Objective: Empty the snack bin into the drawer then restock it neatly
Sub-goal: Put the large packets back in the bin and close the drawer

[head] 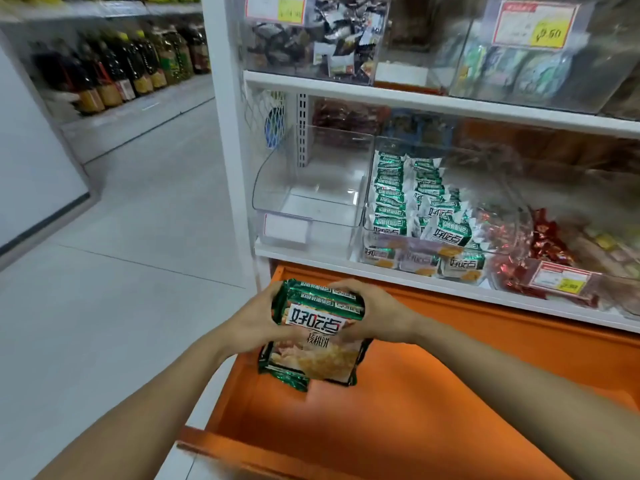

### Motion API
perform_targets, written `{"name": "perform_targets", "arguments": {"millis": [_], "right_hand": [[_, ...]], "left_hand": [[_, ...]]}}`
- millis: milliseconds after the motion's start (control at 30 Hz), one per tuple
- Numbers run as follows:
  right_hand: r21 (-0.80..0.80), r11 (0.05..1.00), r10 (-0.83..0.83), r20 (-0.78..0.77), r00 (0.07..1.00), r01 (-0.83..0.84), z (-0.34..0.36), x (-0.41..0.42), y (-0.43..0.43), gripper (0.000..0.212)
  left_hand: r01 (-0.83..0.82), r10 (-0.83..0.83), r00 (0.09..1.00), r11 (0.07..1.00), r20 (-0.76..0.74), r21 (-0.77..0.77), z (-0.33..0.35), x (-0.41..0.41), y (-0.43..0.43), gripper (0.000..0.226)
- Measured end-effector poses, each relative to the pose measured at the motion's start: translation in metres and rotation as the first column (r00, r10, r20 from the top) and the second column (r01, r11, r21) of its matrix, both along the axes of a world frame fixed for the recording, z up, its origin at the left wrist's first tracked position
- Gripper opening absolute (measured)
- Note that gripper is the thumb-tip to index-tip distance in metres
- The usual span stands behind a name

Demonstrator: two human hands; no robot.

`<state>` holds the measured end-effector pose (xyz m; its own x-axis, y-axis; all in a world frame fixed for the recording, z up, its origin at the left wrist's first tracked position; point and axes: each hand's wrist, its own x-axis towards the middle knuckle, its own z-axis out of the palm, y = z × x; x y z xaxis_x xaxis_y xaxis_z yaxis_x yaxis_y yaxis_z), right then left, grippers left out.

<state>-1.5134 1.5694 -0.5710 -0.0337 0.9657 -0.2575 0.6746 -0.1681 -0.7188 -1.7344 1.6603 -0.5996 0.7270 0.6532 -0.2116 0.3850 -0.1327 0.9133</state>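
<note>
A stack of green-and-white snack packets (320,325) is squeezed between my left hand (258,317) and my right hand (375,311), above the back left part of the open orange drawer (398,427). The lowest packets hang down toward the drawer floor. On the shelf above, a clear snack bin (408,244) holds rows of the same packets standing on edge, with several lying loose at its front. Left of it stands a clear bin (304,188) with nothing inside.
A clear bin of red-wrapped sweets (540,251) with a price label sits right of the snack bin. More bins fill the upper shelf (415,95). To the left a tiled aisle (121,254) runs back toward shelves of bottles (114,67).
</note>
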Motion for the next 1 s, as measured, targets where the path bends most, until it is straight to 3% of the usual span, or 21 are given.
{"name": "perform_targets", "arguments": {"millis": [67, 233, 500, 567, 633, 767, 900, 1000], "right_hand": [[0.081, 0.996, 0.021, 0.012, 1.000, -0.022, 0.020, -0.005, 0.000, 0.083], [0.187, 0.972, 0.132, 0.061, 0.989, -0.141, 0.076, -0.016, 0.015, 0.085], [0.424, 0.906, -0.003, -0.009, 1.000, 0.007, 0.152, -0.009, 0.069, 0.077], [0.467, 0.881, -0.057, -0.046, 0.997, 0.072, 0.160, -0.001, 0.084, 0.074], [0.494, 0.859, -0.112, -0.072, 0.991, 0.132, 0.163, 0.005, 0.097, 0.076], [0.518, 0.846, -0.180, 0.060, 0.982, 0.123, 0.149, 0.012, 0.118, 0.082], [0.531, 0.844, -0.182, 0.156, 0.971, 0.073, 0.137, 0.010, 0.128, 0.081], [0.528, 0.849, -0.133, 0.169, 0.977, 0.025, 0.136, 0.011, 0.133, 0.082]], "left_hand": [[-0.072, 0.069, 0.995, 0.997, 0.078, 0.031, 0.019, -0.007, 0.003, 0.068], [-0.132, 0.105, 0.981, 0.977, 0.165, 0.165, 0.067, -0.022, 0.018, 0.071], [-0.332, 0.230, 0.904, 0.909, 0.361, 0.251, 0.119, -0.019, 0.054, 0.084], [-0.382, 0.279, 0.900, 0.875, 0.336, 0.298, 0.117, -0.019, 0.061, 0.091], [-0.407, 0.311, 0.906, 0.824, 0.286, 0.393, 0.112, -0.018, 0.064, 0.082], [-0.373, 0.272, 0.926, 0.768, 0.262, 0.520, 0.104, -0.008, 0.067, 0.069], [-0.386, 0.306, 0.923, 0.733, 0.236, 0.560, 0.102, 0.005, 0.078, 0.071], [-0.392, 0.276, 0.915, 0.778, 0.294, 0.490, 0.104, 0.016, 0.080, 0.057]]}}
